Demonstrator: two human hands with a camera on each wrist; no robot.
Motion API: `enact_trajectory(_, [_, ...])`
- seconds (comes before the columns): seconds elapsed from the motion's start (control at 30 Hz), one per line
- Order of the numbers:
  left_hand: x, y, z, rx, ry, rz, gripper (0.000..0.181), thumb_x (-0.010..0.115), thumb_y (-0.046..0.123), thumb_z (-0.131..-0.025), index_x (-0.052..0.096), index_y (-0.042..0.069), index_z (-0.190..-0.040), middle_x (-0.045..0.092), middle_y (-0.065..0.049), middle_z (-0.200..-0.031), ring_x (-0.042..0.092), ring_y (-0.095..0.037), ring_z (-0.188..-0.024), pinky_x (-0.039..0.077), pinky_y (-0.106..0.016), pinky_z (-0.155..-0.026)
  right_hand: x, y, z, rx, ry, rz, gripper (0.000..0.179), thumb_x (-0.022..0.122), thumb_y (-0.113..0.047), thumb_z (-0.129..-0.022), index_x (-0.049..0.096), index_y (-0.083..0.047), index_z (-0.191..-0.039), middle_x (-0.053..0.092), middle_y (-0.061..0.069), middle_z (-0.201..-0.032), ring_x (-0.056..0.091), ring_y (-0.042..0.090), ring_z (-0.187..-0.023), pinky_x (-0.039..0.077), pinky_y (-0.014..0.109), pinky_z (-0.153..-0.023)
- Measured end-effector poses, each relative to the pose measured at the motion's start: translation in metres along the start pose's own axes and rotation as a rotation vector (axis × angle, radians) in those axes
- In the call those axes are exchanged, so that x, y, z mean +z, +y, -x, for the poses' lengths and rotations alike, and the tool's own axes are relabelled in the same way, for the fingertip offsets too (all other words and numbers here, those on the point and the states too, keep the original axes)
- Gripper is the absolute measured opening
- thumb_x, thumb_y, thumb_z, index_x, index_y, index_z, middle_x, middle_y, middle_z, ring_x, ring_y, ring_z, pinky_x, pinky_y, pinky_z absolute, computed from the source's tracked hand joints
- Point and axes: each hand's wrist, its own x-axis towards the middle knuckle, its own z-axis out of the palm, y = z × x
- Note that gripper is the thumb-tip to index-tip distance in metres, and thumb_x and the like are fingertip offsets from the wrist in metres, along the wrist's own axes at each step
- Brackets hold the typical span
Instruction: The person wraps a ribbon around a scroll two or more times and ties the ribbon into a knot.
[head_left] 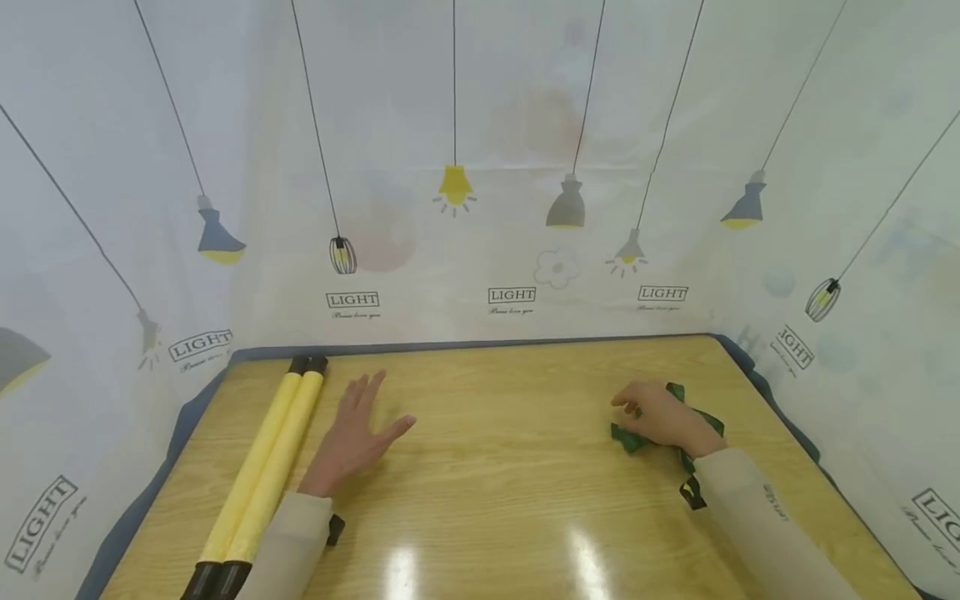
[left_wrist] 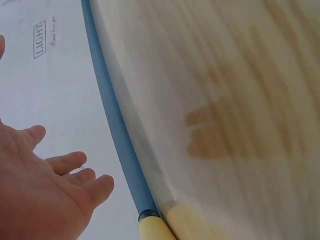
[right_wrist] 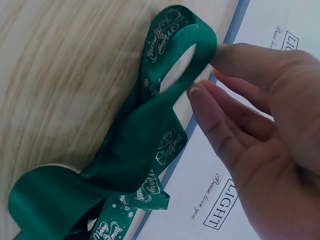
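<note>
My right hand (head_left: 660, 412) is over a green satin ribbon (head_left: 630, 438) at the right of the table. In the right wrist view the ribbon (right_wrist: 127, 145) lies in loose loops, with white "Merry Christmas" lettering on one face. Thumb and fingertips pinch the edge of its upper loop. On the other side, my left hand (head_left: 352, 437) hovers above the wood with fingers spread and nothing in it. Close to its left lie two yellow tubes (head_left: 279, 467) with black ends, side by side. The left wrist view shows that hand (left_wrist: 45, 185) palm side, its fingers apart.
The wood-grain table (head_left: 495, 433) has a blue edging along its back and sides. White sheeting (head_left: 465, 275) printed with hanging lamps and "LIGHT" labels rises behind it and on both sides. Bright reflections show on the front of the tabletop.
</note>
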Motion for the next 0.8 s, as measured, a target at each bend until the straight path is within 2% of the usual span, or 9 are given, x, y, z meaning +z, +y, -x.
enact_trajectory(0.23, [-0.001, 0.009, 0.002, -0.001, -0.002, 0.060, 0.100, 0.056, 0.077, -0.090, 0.012, 0.027, -0.166, 0.005, -0.017, -0.173, 0.002, -0.043, -0.159, 0.025, -0.075, -0.115, 0.000, -0.002, 0.005, 0.047, -0.091, -0.081, 0.039, 0.081, -0.008, -0.087, 0.067, 0.008, -0.119, 0.071, 0.022, -0.116, 0.069, 0.034, -0.101, 0.059, 0.046, -0.085])
enact_trajectory(0.43, [0.002, 0.014, 0.002, 0.021, -0.021, 0.200, 0.101, 0.060, 0.074, -0.090, 0.016, 0.022, -0.165, 0.015, -0.013, -0.172, 0.013, -0.040, -0.158, 0.020, -0.067, -0.122, 0.006, 0.003, 0.004, 0.006, -0.074, -0.068, 0.023, 0.081, -0.005, -0.085, 0.072, 0.000, -0.106, 0.073, 0.011, -0.106, 0.067, 0.027, -0.096, 0.058, 0.046, -0.083])
enact_trajectory(0.53, [0.005, 0.016, 0.002, 0.014, -0.033, 0.257, 0.101, 0.061, 0.073, -0.089, 0.017, 0.023, -0.165, 0.018, -0.010, -0.171, 0.017, -0.039, -0.158, 0.020, -0.065, -0.123, 0.009, 0.006, 0.002, 0.003, -0.063, -0.047, 0.014, 0.079, -0.005, -0.086, 0.073, -0.007, -0.098, 0.073, 0.006, -0.101, 0.068, 0.024, -0.095, 0.058, 0.046, -0.085])
enact_trajectory(0.67, [0.011, 0.020, 0.006, 0.005, -0.050, 0.290, 0.099, 0.062, 0.073, -0.089, 0.017, 0.027, -0.165, 0.018, -0.009, -0.172, 0.018, -0.040, -0.157, 0.021, -0.067, -0.122, 0.014, 0.008, 0.002, 0.018, -0.051, 0.003, 0.011, 0.076, -0.004, -0.089, 0.072, -0.014, -0.089, 0.071, -0.002, -0.092, 0.064, 0.014, -0.089, 0.056, 0.040, -0.081])
enact_trajectory(0.8, [0.016, 0.024, 0.011, 0.003, -0.063, 0.304, 0.097, 0.063, 0.071, -0.090, 0.019, 0.027, -0.164, 0.020, -0.009, -0.171, 0.021, -0.041, -0.157, 0.023, -0.068, -0.121, 0.015, 0.007, 0.003, 0.019, -0.030, 0.026, 0.013, 0.075, -0.003, -0.090, 0.071, -0.015, -0.086, 0.070, -0.005, -0.090, 0.061, 0.011, -0.086, 0.053, 0.035, -0.076])
